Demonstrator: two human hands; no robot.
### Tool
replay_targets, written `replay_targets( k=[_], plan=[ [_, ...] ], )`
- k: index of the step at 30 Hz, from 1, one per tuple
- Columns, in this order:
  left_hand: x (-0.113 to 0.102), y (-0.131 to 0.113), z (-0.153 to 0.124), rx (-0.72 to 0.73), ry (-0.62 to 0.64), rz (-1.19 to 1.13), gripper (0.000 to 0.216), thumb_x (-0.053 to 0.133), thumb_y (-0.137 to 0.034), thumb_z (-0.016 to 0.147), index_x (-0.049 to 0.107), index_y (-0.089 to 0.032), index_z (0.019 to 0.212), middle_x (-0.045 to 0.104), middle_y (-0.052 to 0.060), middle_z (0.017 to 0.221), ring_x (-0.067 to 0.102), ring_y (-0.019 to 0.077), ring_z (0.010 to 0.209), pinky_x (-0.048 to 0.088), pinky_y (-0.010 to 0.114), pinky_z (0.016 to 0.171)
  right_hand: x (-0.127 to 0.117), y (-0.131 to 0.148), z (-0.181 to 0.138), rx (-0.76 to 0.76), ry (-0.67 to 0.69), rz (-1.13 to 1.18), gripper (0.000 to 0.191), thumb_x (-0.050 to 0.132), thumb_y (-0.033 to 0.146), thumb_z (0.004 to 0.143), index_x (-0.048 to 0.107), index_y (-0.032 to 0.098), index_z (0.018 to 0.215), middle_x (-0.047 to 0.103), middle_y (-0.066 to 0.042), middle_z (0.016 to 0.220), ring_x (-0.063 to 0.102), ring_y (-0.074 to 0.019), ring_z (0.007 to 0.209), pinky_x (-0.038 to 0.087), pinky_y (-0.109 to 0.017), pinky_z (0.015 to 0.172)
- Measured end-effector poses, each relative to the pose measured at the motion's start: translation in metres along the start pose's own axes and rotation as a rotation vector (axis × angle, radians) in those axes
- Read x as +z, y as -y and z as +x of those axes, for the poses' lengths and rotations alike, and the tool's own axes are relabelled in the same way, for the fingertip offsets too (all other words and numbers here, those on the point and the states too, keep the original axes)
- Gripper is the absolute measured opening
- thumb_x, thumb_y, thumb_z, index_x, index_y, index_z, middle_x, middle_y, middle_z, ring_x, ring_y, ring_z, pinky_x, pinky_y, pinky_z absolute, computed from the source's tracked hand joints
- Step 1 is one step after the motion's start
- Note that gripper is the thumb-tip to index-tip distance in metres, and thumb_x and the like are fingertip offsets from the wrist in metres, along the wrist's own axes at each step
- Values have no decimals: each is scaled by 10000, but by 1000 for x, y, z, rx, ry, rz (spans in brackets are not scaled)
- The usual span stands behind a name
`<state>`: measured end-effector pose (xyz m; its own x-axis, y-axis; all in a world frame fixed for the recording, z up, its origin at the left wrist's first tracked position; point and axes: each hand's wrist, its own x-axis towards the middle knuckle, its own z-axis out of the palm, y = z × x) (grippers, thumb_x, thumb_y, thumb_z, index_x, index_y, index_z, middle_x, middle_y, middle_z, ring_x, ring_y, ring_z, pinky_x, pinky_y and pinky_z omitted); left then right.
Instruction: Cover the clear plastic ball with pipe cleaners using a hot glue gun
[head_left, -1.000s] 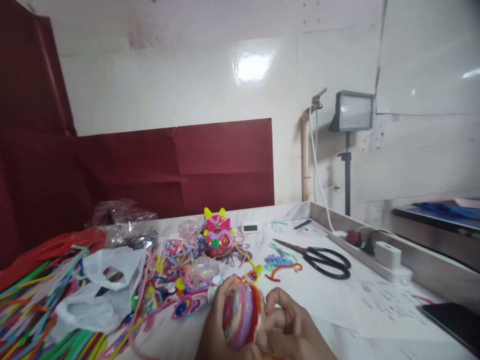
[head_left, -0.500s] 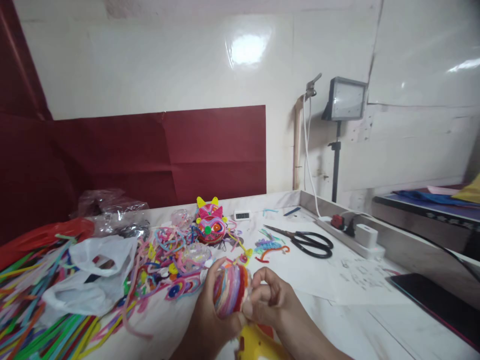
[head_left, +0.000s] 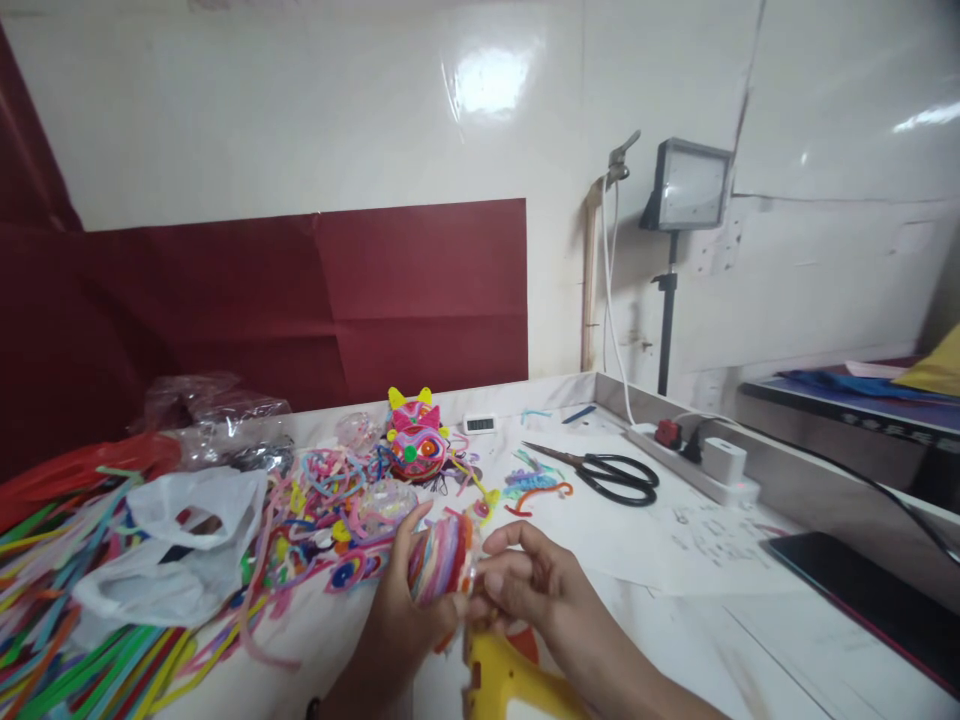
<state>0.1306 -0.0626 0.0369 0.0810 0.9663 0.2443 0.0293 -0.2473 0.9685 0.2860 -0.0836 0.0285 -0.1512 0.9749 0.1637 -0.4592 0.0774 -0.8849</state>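
My left hand [head_left: 401, 625] wraps round a rounded, clear-edged piece [head_left: 442, 558] covered in curved rows of coloured pipe cleaners, in pink, purple, white, red and orange. At its right edge my right hand [head_left: 540, 590] is closed, thumb against bent fingers; what lies between the fingertips is hidden. Below both hands is a yellow tool [head_left: 510, 680] that looks like a glue gun, partly cut off by the frame. Beyond them stand finished-looking animal faces [head_left: 418, 450] of pipe cleaners with yellow and pink ears.
Loose pipe cleaners [head_left: 90, 650] and a white plastic bag [head_left: 191, 510] lie left. Black-handled scissors [head_left: 611, 478], a small digital clock [head_left: 479, 424], a power strip [head_left: 727, 488] and a dark phone [head_left: 862, 600] are on the right side. A raised rim [head_left: 660, 430] borders the table.
The striped piece has tilted and shifted slightly left in my left hand. My right hand stays at its edge, fingers a little more bent. The view has moved slightly.
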Motion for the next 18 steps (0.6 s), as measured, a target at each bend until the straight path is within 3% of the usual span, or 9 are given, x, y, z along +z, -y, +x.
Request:
replay_targets(
  k=[9, 12, 14, 16, 18],
  plan=[
    [-3, 18, 4, 10, 13, 0, 802, 652, -257, 546, 400, -231, 1306, 630, 44, 958, 604, 169, 667, 500, 271, 588, 1, -7, 3, 17, -2, -4, 458, 867, 350, 589, 555, 190, 882, 687, 29, 609, 625, -137, 553, 426, -223, 520],
    [-1, 14, 3, 5, -31, 5, 796, 644, -253, 544, 411, -213, 1304, 624, 45, 974, 599, 155, 639, 505, 268, 575, -3, 4, 3, 7, -7, -122, 381, 802, 319, 616, 540, 204, 867, 670, 39, 608, 610, -139, 549, 394, -221, 503],
    [-1, 10, 4, 7, -79, 12, 786, 636, -247, 543, 430, -203, 1300, 625, 46, 986, 605, 156, 650, 508, 261, 581, -9, 19, -1, -19, 52, -344, 246, 719, 259, 675, 540, 213, 837, 665, 37, 626, 598, -139, 568, 403, -242, 536],
    [-3, 5, 4, -1, -134, 21, 769, 640, -252, 557, 447, -208, 1300, 627, 49, 1003, 615, 161, 663, 506, 257, 577, -13, 37, -7, -62, 164, -731, 95, 640, 183, 729, 567, 213, 781, 682, 19, 685, 605, -146, 629, 432, -279, 638],
    [-5, 1, 6, -6, -194, 33, 750, 650, -268, 581, 460, -227, 1306, 621, 49, 1033, 616, 156, 657, 503, 258, 571, -14, 49, -14, -51, 243, -1141, 179, 720, 193, 676, 627, 212, 828, 711, -26, 836, 635, -214, 784, 445, -322, 711]
  ],
)
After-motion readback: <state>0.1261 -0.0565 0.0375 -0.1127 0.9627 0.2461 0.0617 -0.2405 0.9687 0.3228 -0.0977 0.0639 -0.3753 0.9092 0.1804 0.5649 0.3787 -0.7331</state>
